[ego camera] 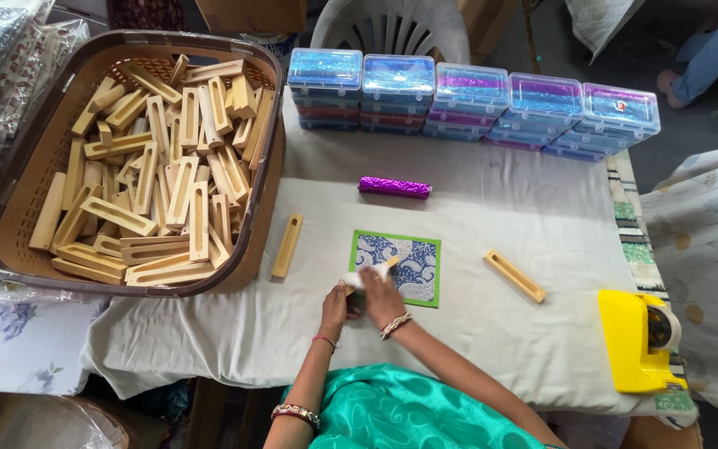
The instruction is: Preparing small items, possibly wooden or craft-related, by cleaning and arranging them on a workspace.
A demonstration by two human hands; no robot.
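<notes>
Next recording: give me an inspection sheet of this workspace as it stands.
Surface: table under a pale cloth.
Job's things: green-edged patterned square; small white piece at the hands.
Clutter: basket of slotted wooden blocks, two loose blocks, purple foil roll, stacked clear boxes, yellow tape dispenser.
Hands: left hand and right hand together at the square's near left corner.
Cables: nothing seen.
Surroundings: white plastic chair; another person's foot.

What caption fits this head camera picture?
Two hands, left hand and right hand, work over a patterned square sheet beside a basket of wooden blocks.
</notes>
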